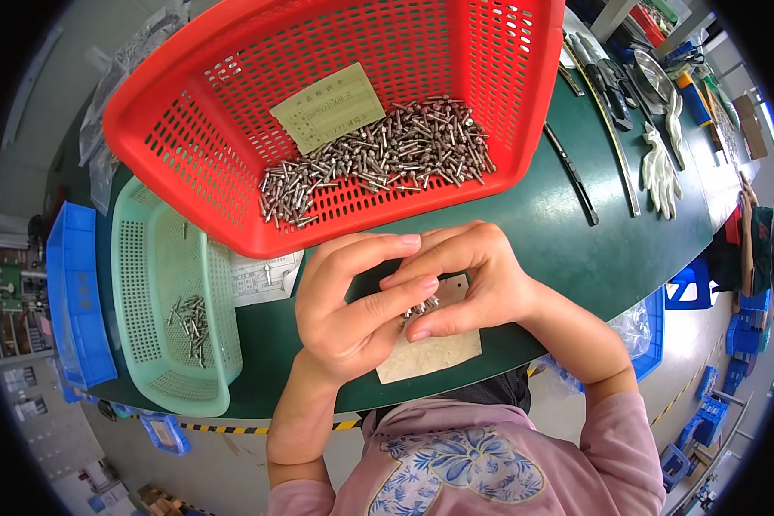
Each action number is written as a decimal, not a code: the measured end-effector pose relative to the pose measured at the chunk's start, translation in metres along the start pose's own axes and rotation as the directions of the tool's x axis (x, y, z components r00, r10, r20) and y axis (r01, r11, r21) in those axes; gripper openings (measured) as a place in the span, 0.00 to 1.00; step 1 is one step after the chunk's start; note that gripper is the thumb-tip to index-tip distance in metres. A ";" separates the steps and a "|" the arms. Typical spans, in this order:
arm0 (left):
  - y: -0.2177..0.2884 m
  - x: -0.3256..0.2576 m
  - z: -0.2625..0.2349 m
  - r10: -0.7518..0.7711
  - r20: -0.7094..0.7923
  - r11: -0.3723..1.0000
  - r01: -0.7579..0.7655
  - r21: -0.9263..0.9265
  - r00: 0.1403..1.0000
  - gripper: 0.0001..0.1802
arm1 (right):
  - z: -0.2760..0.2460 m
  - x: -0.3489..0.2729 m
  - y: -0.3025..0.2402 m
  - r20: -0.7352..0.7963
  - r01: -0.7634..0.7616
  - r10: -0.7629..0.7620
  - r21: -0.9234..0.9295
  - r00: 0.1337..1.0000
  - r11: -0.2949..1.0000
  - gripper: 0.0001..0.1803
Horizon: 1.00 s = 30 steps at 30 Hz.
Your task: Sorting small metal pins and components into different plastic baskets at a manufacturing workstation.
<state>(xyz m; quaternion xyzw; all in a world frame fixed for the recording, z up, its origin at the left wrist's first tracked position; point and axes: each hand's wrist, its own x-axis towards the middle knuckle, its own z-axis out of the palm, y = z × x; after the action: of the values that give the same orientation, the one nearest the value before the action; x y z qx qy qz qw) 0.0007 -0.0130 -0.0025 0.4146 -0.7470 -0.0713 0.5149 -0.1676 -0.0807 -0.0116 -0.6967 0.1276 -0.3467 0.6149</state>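
Green tabletop [611,258] below; left hand [340,310] and right hand [490,279] together hold, seemingly, metal pins [423,306] between curled fingers [378,305].

Red basket [370,219], silvery pins [413,142]

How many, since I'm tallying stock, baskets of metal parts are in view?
2: a red basket at the top, a pale green basket at left. Others may be hidden.

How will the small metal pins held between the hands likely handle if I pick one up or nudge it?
The metal pins look rigid: those heaped in the red basket appear straight. Their shiny surfaces suggest they could be slippery. With slim, seemingly round shanks, one may roll when nudged.
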 end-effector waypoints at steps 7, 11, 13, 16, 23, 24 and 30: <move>0.000 0.000 0.000 -0.012 0.007 1.000 0.012 -0.007 1.000 0.20 | 0.000 0.000 0.001 -0.001 -0.008 0.008 -0.018 1.000 1.000 0.17; 0.001 0.000 0.000 -0.018 0.012 1.000 0.018 -0.005 1.000 0.20 | 0.001 0.001 0.000 -0.006 -0.002 0.002 -0.003 1.000 1.000 0.16; 0.001 0.001 -0.001 -0.007 0.019 1.000 0.007 0.004 1.000 0.20 | 0.001 0.001 0.000 -0.008 0.007 -0.007 0.003 1.000 1.000 0.16; 0.000 0.001 -0.001 -0.006 0.016 1.000 0.006 0.001 1.000 0.20 | 0.001 0.002 -0.001 -0.004 0.008 -0.008 0.000 1.000 1.000 0.16; 0.002 0.001 0.000 -0.008 0.021 1.000 0.008 0.009 1.000 0.19 | 0.001 0.001 -0.001 0.000 0.012 -0.012 -0.006 1.000 1.000 0.16; 0.002 0.001 0.000 -0.009 0.018 1.000 0.009 0.012 1.000 0.19 | 0.001 0.001 -0.001 -0.005 0.018 -0.018 -0.002 1.000 1.000 0.16; 0.000 0.000 0.000 -0.003 0.013 1.000 0.003 0.015 1.000 0.20 | 0.000 0.001 -0.003 0.008 -0.022 0.022 0.020 1.000 1.000 0.17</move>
<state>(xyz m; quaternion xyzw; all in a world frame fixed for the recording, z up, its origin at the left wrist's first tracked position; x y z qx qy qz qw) 0.0009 -0.0128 -0.0018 0.4190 -0.7501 -0.0692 0.5070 -0.1674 -0.0802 -0.0085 -0.6904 0.1295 -0.3386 0.6261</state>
